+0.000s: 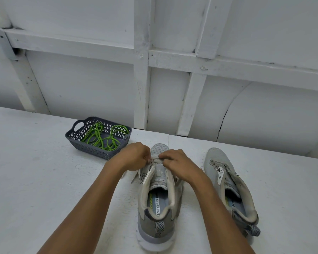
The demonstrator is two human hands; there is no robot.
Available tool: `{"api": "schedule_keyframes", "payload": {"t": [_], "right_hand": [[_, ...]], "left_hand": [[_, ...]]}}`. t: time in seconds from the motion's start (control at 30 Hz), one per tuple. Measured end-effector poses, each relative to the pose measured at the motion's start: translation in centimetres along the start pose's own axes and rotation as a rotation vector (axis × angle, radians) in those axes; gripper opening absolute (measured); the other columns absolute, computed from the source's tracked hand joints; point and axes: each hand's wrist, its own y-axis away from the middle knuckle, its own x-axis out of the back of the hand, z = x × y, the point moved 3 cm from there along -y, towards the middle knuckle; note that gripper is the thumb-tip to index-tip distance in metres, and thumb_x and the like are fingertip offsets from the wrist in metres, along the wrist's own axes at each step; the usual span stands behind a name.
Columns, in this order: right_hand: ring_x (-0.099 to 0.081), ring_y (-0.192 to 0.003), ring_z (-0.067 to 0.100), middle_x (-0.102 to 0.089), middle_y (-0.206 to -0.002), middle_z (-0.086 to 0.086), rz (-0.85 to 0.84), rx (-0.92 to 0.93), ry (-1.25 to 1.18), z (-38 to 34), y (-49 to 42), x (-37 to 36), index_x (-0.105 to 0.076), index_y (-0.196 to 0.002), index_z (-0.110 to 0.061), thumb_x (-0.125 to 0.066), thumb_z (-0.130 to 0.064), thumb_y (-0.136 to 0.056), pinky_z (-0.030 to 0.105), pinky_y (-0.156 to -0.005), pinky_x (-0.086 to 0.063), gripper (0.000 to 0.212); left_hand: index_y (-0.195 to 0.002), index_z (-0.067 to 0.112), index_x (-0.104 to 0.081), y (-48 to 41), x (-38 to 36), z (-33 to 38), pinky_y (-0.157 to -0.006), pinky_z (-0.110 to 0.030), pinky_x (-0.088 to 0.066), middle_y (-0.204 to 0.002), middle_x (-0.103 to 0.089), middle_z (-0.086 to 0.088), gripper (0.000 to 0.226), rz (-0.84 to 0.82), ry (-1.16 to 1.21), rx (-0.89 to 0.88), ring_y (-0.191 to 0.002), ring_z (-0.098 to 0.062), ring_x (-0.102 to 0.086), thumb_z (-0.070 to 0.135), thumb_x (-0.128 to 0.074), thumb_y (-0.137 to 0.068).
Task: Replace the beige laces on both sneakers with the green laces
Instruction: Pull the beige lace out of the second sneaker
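On the table point(44, 180), hands point(134, 155) point(179, 165) pinch a sneaker's point(159, 150) beige lace point(155, 159)

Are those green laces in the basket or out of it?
In it. The green laces lie in a loose tangle inside the grey basket on the table.

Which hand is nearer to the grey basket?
Left. The left hand is close beside the basket; the right hand is farther, on the other side of the sneaker.
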Motion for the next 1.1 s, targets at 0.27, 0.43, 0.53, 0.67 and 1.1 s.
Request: {"api": "schedule_keyframes", "payload": {"t": [0.27, 0.43, 0.53, 0.67, 1.1], "right_hand": [[-0.047, -0.124, 0.021, -0.058, -0.132, -0.003, -0.013, -0.060, 0.027, -0.3, 0.1, -0.1, -0.064, -0.128, -0.024, -0.045, -0.034, -0.083, 0.046, -0.104, -0.042, 0.050], [-0.048, -0.123, 0.022, -0.059, -0.131, -0.002, -0.014, -0.068, 0.024, -0.1, 0.2, 0.0, -0.064, -0.127, -0.025, -0.045, -0.036, -0.084, 0.046, -0.103, -0.042, 0.048], [-0.049, -0.122, 0.022, -0.060, -0.130, 0.001, -0.006, -0.059, 0.021, 0.0, 0.1, -0.1, -0.067, -0.122, -0.021, -0.048, -0.026, -0.093, 0.047, -0.104, -0.041, 0.035], [-0.050, -0.119, 0.024, -0.062, -0.126, 0.005, -0.006, -0.050, 0.034, 0.0, 0.0, -0.3, -0.069, -0.116, -0.015, -0.047, -0.022, -0.092, 0.047, -0.102, -0.043, 0.033], [-0.051, -0.119, 0.024, -0.064, -0.123, 0.005, -0.013, -0.088, 0.040, 0.1, -0.2, -0.5, -0.067, -0.112, -0.010, -0.045, -0.032, -0.090, 0.050, -0.104, -0.040, 0.039]], "left_hand": [[-0.094, 0.014, -0.070, 0.6, 0.1, 0.0, -0.094, -0.042, -0.048, -0.109, -0.062, -0.003, 0.013, 0.053, 0.317, 0.030, -0.103, -0.023, -0.057, 0.014, -0.057, -0.093], [-0.088, 0.022, -0.068, 0.9, -0.1, -1.0, -0.093, -0.043, -0.047, -0.105, -0.066, 0.002, 0.009, 0.093, 0.666, 0.074, -0.101, -0.019, -0.061, 0.014, -0.064, -0.089], [-0.086, 0.019, -0.067, 1.1, 0.4, -1.3, -0.092, -0.040, -0.048, -0.108, -0.068, 0.003, 0.011, 0.114, 0.822, 0.076, -0.101, -0.018, -0.062, 0.010, -0.064, -0.091], [-0.088, 0.006, -0.063, 1.8, 1.7, -0.4, -0.084, -0.022, -0.048, -0.106, -0.073, 0.003, 0.014, 0.138, 0.981, -0.019, -0.100, -0.010, -0.064, 0.009, -0.054, -0.099], [-0.088, 0.016, -0.055, 0.1, -0.5, 0.0, -0.064, -0.030, -0.043, -0.083, -0.059, 0.003, 0.013, 0.171, 0.515, 0.044, -0.073, -0.014, -0.050, 0.015, -0.049, -0.099]]}}
